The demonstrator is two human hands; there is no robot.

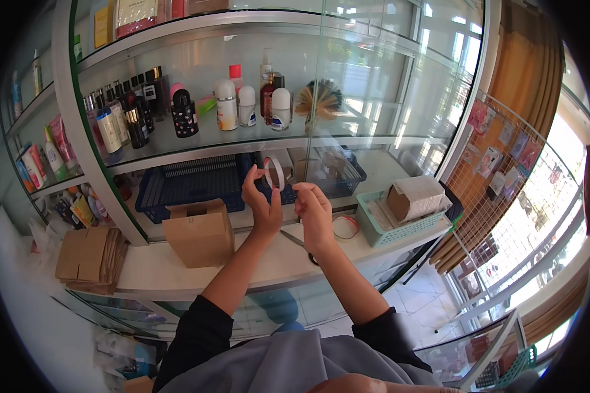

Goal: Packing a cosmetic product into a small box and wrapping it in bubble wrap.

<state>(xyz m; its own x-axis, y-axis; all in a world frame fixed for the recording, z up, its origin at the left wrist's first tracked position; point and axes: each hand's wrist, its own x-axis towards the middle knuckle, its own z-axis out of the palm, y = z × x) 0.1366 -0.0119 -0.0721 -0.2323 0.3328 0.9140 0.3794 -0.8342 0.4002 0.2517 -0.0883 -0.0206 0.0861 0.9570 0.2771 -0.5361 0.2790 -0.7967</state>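
Observation:
My left hand (264,206) holds a narrow ring-shaped roll of tape (280,173) upright between its thumb and fingers. Just right of the roll is my right hand (315,216), its fingertips drawn together near the thumb. Whether it pinches a tape end is too fine to tell. Under my forearms, on the white counter (270,267), lies a pair of scissors (295,239), partly covered by my right wrist. A small cardboard box (199,238) stands left of my left forearm. To the right of my right hand lies another ring-shaped roll (345,235), partly red.
Flattened cardboard boxes (86,255) are stacked at the counter's left end. A mint-green basket (396,235) holding a wrapped cardboard piece (415,199) stands right. Behind are a dark blue basket (196,184), a glass shelf of bottles (226,105) and a sliding glass pane (373,98).

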